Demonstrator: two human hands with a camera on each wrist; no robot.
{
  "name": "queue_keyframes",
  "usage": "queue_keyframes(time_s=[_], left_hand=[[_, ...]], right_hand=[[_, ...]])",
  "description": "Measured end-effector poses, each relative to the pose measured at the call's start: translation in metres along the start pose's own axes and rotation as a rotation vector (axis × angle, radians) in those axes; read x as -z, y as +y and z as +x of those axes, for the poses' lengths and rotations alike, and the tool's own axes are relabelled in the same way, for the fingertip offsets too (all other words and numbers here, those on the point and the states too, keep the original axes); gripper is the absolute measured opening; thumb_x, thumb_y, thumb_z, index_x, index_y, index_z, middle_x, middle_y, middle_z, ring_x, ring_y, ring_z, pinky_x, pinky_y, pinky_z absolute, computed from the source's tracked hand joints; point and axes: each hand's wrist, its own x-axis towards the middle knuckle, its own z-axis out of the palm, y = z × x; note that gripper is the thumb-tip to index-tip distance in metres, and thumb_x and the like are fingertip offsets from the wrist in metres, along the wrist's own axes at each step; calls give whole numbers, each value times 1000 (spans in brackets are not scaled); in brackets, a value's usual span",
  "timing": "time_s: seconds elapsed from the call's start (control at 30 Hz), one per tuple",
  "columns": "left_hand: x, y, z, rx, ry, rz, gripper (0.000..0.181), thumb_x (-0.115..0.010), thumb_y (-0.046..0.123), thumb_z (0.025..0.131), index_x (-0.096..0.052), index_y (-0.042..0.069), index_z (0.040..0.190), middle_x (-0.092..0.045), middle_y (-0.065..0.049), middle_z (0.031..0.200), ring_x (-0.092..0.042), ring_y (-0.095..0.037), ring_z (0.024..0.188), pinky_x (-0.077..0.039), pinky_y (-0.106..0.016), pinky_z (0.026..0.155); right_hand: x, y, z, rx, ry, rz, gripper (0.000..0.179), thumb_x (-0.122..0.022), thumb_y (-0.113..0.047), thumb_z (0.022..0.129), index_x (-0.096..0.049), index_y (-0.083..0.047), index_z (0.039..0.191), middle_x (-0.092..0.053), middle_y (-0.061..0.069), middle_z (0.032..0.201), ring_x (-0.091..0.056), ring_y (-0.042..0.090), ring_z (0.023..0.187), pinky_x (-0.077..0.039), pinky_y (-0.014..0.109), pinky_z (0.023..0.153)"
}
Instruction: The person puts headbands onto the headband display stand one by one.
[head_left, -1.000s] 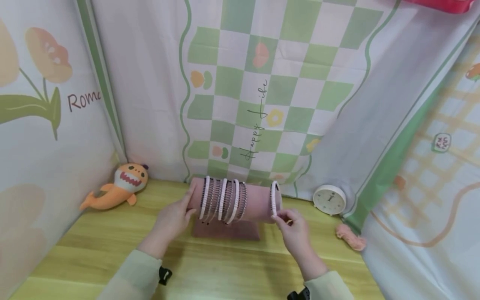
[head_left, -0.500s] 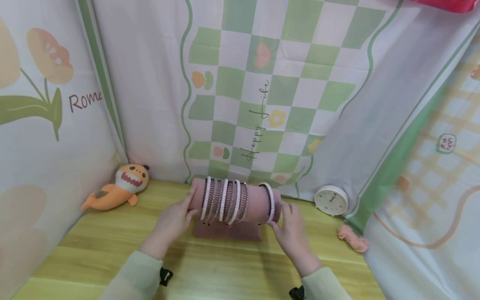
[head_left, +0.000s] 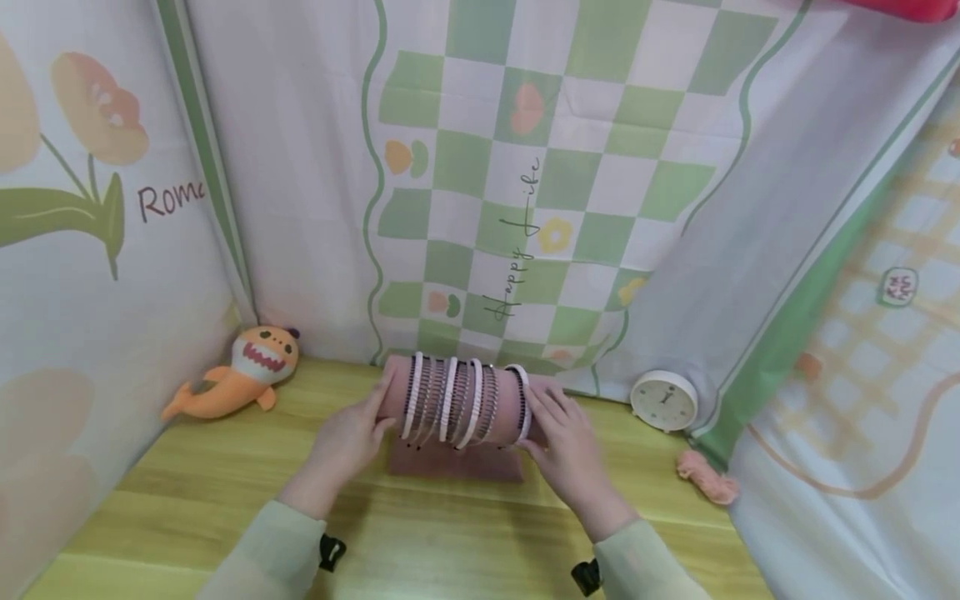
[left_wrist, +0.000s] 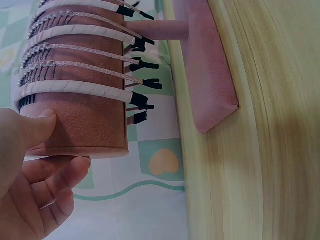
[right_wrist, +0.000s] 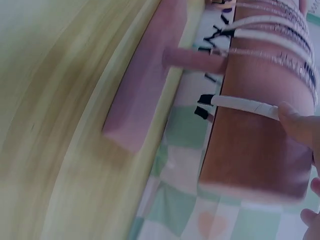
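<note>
A pink velvet headband stand, a horizontal cylinder on a flat base, carries several headbands. White headbands with black tips alternate with thin sparkly ones, grouped on its left and middle. My left hand holds the cylinder's left end, thumb on its side and fingers at the end face. Farther right, one white headband sits apart from the group. My right hand holds that headband, with the thumb against its band in the right wrist view; its other fingers are partly out of that view.
The stand is on a wooden table in front of a checked curtain. An orange shark plush lies at the left. A round white clock and a pink bundle are at the right.
My right hand has moved left along the cylinder, and the separate white headband has slid left with it, closer to the group. My left hand stays at the left end.
</note>
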Motion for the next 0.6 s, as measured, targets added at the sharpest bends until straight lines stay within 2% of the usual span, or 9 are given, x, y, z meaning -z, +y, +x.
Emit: queue_keyframes(time_s=[0.4,0.5,0.6], left_hand=[[-5,8,4,-20,-19,-14,84,-65,23,97,-10,22,160,-70,-9,93,-60,-15,65,-55,-37,65],[-3,8,4,0,-32,-35,83,-65,23,98,-11,21,160,-71,-12,100,-64,-19,72,-56,-40,70],[4,5,6,19,-54,-50,82,-66,25,97,-14,20,160,-69,-18,106,-67,-28,82,-56,-45,74]], right_hand=[[-12,-13,5,62,103,10,91,-94,-20,62,-52,0,140,-55,18,138,-48,37,128,-28,57,111],[-6,-12,8,24,88,44,96,-90,-25,68,-43,-4,148,-45,17,148,-43,37,133,-22,59,112],[12,-3,15,-48,64,51,93,-80,-31,82,-28,-12,156,-29,11,158,-33,35,140,-13,59,115]])
